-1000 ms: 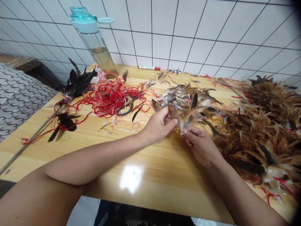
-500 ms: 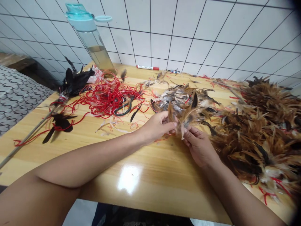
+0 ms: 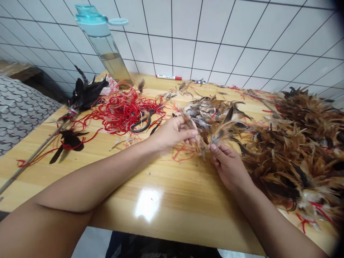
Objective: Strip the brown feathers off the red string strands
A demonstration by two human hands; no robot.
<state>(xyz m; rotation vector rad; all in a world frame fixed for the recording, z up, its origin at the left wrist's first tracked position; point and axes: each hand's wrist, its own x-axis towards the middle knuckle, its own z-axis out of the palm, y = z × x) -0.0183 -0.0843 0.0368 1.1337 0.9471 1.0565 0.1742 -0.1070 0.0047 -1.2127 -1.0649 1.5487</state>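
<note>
My left hand pinches a small bunch of brown feathers just above the wooden table. My right hand is closed too, its fingertips gripping other brown feathers at the edge of a loose feather pile. The two hands are close together, with thin red string lying on the table under them.
A tangle of red string with black-handled scissors lies left of the hands. Black feathers tied on a stick lie at far left. A water bottle and a marker stand by the tiled wall. A large heap of brown feathers fills the right.
My left hand has drawn slightly left with its feathers, apart from those in my right hand. Red string now shows under them.
</note>
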